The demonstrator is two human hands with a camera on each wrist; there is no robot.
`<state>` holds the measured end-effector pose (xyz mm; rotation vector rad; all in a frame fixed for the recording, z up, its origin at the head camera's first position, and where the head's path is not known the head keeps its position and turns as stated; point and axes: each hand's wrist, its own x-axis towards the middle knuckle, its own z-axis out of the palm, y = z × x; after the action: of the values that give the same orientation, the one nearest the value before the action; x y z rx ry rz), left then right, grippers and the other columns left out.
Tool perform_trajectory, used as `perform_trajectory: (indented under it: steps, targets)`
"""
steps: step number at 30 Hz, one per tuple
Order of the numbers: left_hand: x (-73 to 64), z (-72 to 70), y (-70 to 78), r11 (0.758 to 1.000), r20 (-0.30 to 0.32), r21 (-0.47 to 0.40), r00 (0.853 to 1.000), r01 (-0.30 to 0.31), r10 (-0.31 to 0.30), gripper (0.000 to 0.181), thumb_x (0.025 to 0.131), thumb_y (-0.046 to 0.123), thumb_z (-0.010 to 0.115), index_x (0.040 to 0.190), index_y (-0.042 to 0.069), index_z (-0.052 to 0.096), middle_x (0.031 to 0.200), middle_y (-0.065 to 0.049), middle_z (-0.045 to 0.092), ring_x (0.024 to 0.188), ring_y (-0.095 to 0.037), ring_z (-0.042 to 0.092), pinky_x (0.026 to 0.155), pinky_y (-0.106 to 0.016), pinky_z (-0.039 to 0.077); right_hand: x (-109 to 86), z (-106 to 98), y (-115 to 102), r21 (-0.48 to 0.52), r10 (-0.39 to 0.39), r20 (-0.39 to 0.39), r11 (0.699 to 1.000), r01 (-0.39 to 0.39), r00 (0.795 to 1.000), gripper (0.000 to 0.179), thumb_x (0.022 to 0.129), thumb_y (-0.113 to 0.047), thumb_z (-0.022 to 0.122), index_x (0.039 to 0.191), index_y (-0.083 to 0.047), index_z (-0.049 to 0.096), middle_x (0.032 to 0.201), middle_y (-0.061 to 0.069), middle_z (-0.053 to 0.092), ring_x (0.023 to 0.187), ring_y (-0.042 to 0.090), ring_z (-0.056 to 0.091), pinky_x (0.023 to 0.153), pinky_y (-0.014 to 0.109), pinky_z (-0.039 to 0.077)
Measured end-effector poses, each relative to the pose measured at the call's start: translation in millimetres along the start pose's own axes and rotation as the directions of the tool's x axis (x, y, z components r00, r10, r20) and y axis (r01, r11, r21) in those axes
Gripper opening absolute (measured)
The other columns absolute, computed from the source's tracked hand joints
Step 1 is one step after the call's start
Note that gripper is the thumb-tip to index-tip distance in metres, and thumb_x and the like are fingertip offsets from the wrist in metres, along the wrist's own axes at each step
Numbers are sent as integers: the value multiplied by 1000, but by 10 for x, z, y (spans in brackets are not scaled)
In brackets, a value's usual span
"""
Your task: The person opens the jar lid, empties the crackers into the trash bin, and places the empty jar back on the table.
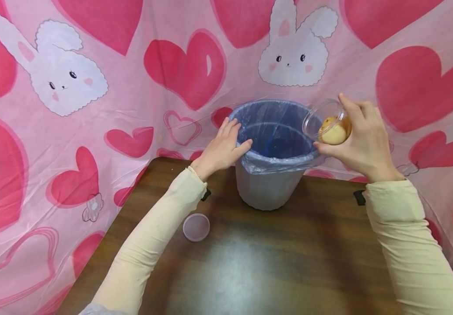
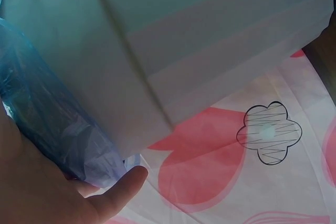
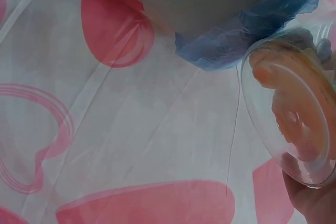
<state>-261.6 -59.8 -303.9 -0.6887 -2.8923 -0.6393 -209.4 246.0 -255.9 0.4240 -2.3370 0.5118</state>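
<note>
A waste bin (image 1: 267, 186) with a blue plastic liner (image 1: 285, 164) folded over its rim stands upright on the table. On the left part of the rim rests my left hand (image 1: 222, 146), its fingers fairly straight; the left wrist view shows the thumb (image 2: 121, 190) stretched beside the liner (image 2: 63, 129). My right hand (image 1: 364, 135) grips a clear round plastic container (image 1: 322, 111) between thumb and fingers, tipped sideways at the bin's right rim. Yellowish food (image 1: 333, 133) sits inside it, and its round base faces the right wrist camera.
A round translucent lid (image 1: 196, 227) lies on the brown wooden table (image 1: 273, 262), in front of the bin and to its left. Behind the table hangs a pink cloth (image 1: 206, 13) with hearts and rabbits. A small black piece (image 1: 360, 197) shows near the right sleeve.
</note>
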Motion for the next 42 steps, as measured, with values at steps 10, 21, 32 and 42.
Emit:
perform_trajectory:
  steps: [10, 21, 32, 42]
  targets:
    - [1, 6, -4, 1000, 3, -4, 1000, 4, -4, 79, 86, 61, 30, 142, 6, 20, 150, -6, 11, 139, -19, -6, 110, -37, 16, 32, -10, -2, -29, 6, 68, 1000, -4, 998, 99, 52, -29, 81, 138, -25, 33, 111, 19, 46, 99, 33, 41, 71, 48, 35]
    - [12, 8, 2, 1000, -1, 7, 1000, 2, -2, 79, 86, 61, 30, 142, 6, 21, 150, -6, 13, 139, -20, -5, 109, -37, 17, 82, -23, -14, -27, -31, 120, 999, 35, 992, 95, 50, -30, 83, 132, -17, 39, 113, 18, 48, 100, 34, 41, 80, 49, 31]
    - [9, 10, -1, 1000, -7, 12, 1000, -6, 6, 76, 87, 58, 30, 141, 4, 23, 149, -7, 14, 139, -22, -4, 110, -37, 15, 127, -25, -46, -52, -38, 166, 998, 47, 985, 94, 51, -30, 83, 134, -19, 38, 119, 18, 47, 103, 38, 41, 80, 53, 32]
    - [12, 10, -3, 1000, 3, 5, 1000, 2, -2, 77, 87, 59, 30, 142, 5, 21, 150, -6, 12, 139, -21, -6, 110, -37, 16, 159, -31, -82, -69, -52, 206, 995, 68, 977, 94, 52, -30, 82, 135, -19, 39, 120, 18, 48, 105, 39, 41, 81, 54, 31]
